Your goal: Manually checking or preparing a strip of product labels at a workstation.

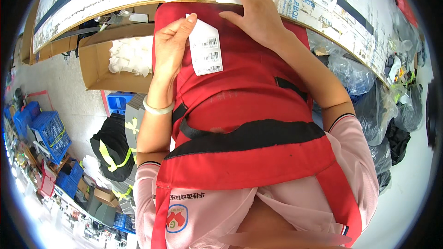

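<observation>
Apron: a red apron (244,157) with a black band hung down the person's front, over a pink shirt (217,212), and filled the middle of the view.
Left hand: the left hand (170,46) was raised in front of the apron, thumb and fingers closed on the left edge of a white paper tag (206,48); a pale bangle (158,108) sat on that wrist.
Tag: the tag hung upright between the two hands, against the red cloth, with dark printed bars on it.
Right hand: the right hand (251,11) lay flat and open, fingers spread, on the upper part of the apron at the table edge (115,0), gripping nothing.
Beyond, left: an open cardboard box (99,62) held white crumpled pieces (131,55); blue crates (46,131) stood farther left.
Beyond, right: dark plastic bags (383,110) lay piled under the table.
</observation>
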{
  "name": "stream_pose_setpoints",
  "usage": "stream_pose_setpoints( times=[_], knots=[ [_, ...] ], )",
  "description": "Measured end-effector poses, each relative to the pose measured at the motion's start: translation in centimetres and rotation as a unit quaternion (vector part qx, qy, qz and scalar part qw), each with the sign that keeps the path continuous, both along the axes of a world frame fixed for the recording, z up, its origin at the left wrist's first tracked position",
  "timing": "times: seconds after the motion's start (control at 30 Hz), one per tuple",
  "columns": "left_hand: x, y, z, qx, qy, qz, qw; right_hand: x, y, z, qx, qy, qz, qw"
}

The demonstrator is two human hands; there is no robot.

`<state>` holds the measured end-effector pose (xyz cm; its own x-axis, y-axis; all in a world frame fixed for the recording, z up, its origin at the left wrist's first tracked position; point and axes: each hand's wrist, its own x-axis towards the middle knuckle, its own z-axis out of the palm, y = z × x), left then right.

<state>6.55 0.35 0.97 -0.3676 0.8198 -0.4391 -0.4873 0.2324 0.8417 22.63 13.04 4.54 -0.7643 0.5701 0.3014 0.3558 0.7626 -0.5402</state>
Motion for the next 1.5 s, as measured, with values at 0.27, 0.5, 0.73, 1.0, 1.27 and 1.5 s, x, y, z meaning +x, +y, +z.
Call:
stream_pose_setpoints(
  times=[0.27,0.5,0.73,1.0,1.27,1.5],
  knots=[
    [-0.2,-0.4,-0.3,0.018,-0.005,-0.027,0.999,-1.0,0.6,-0.8,-0.046,-0.012,-0.027,0.999],
    [-0.2,-0.5,-0.4,0.031,-0.01,-0.026,0.999,-1.3,0.8,-1.1,-0.052,-0.007,-0.038,0.998],
    [-0.1,-0.5,-0.3,0.032,-0.016,-0.028,0.999,-1.2,0.9,-1.4,-0.02,-0.009,-0.037,0.999],
    [-0.2,-0.8,-0.5,0.028,-0.014,-0.016,0.999,-0.2,0.9,1.1,-0.127,0.124,-0.095,0.979],
    [0.1,-0.4,0.0,0.025,-0.016,-0.029,0.999,2.3,3.7,0.3,-0.467,0.051,-0.137,0.872],
    [-0.1,-0.5,-0.4,0.025,-0.013,-0.029,0.999,2.4,4.6,0.0,-0.522,0.023,-0.144,0.841]
  ],
)
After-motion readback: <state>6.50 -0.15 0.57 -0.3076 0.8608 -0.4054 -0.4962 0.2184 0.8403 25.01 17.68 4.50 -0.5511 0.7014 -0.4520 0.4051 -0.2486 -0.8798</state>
